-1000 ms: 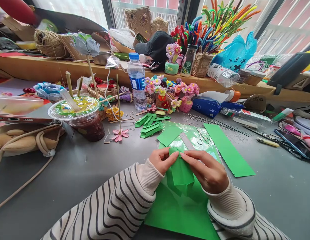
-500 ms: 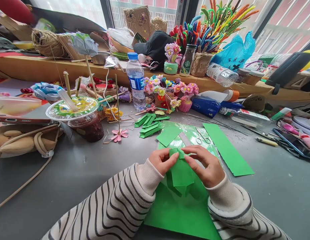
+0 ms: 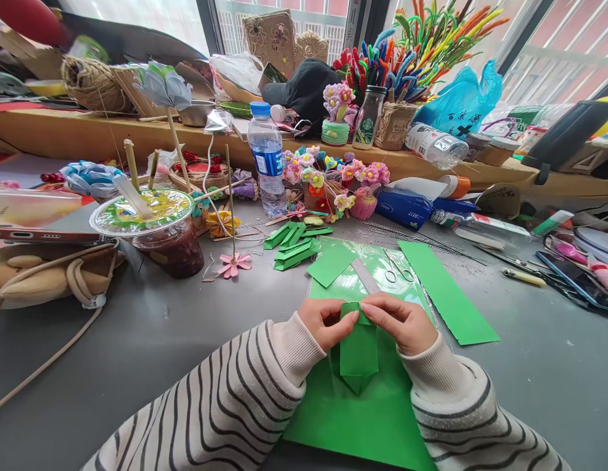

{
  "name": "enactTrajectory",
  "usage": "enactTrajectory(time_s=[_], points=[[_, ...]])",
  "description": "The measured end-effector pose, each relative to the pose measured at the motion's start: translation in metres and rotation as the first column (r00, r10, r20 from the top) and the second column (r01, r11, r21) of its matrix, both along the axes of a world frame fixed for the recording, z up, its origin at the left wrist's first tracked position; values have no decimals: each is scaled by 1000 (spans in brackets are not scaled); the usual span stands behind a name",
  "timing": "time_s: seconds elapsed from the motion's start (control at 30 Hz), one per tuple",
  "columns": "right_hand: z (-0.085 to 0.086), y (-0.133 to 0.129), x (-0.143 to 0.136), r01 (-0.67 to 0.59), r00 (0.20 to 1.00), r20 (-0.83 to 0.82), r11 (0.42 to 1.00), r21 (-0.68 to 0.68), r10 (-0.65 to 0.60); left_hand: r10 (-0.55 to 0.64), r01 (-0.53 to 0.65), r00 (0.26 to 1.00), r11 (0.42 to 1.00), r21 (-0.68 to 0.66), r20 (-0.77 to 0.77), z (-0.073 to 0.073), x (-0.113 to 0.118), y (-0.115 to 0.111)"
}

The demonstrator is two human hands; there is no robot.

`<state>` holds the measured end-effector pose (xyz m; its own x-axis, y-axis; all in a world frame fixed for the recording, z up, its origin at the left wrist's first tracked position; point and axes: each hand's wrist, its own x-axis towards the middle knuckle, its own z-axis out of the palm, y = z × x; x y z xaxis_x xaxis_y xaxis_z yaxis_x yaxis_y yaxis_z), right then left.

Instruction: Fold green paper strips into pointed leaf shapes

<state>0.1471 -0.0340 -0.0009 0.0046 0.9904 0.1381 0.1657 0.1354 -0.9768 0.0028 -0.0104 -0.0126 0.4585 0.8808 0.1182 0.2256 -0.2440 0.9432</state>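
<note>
A folded green paper piece (image 3: pixel 359 353) hangs between my two hands, its pointed end toward me, above a large green sheet (image 3: pixel 353 425). My left hand (image 3: pixel 327 322) pinches its top edge from the left with thumb and fingers. From the right, my right hand (image 3: pixel 401 322) pinches the same top edge, the thumbs nearly touching. Beyond the hands lie a ruler (image 3: pixel 365 276), small scissors (image 3: pixel 398 268) and a green square (image 3: pixel 332 264). A long green strip (image 3: pixel 446 291) rests to the right. Several folded green pieces (image 3: pixel 295 246) are stacked farther back.
At left stands a lidded drink cup (image 3: pixel 169 245) beside a brown bag (image 3: pixel 53 278). A water bottle (image 3: pixel 267 160), craft flowers (image 3: pixel 333 176) and a blue tissue pack (image 3: pixel 405 208) line the back. A pink paper flower (image 3: pixel 234 264) stands left of the folded pieces.
My right hand has moved in toward the left one, its fingers now closed on the paper's top edge. The green piece has straightened and sits slightly lower.
</note>
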Motion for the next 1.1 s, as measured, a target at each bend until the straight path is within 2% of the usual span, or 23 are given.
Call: enactTrajectory(time_s=[0.27,0.43,0.6,0.87,1.1], points=[[1,0,-1,4,1000,-3,999,34,-4,11,-11,1000,1000,6,-8,1,0,0],[3,-1,-4,41,999,-16,997,60,-40,10,-7,999,999,-48,50,3,0,-1],[4,-1,-5,37,999,-2,996,84,-37,28,-27,999,998,-60,17,3,1,-1],[5,-1,-2,7,1000,-16,1000,-19,-7,17,-17,1000,999,-49,-10,5,-1,-1],[4,-1,-2,0,1000,24,1000,-4,0,16,-17,999,1000,-10,-47,2,0,0]])
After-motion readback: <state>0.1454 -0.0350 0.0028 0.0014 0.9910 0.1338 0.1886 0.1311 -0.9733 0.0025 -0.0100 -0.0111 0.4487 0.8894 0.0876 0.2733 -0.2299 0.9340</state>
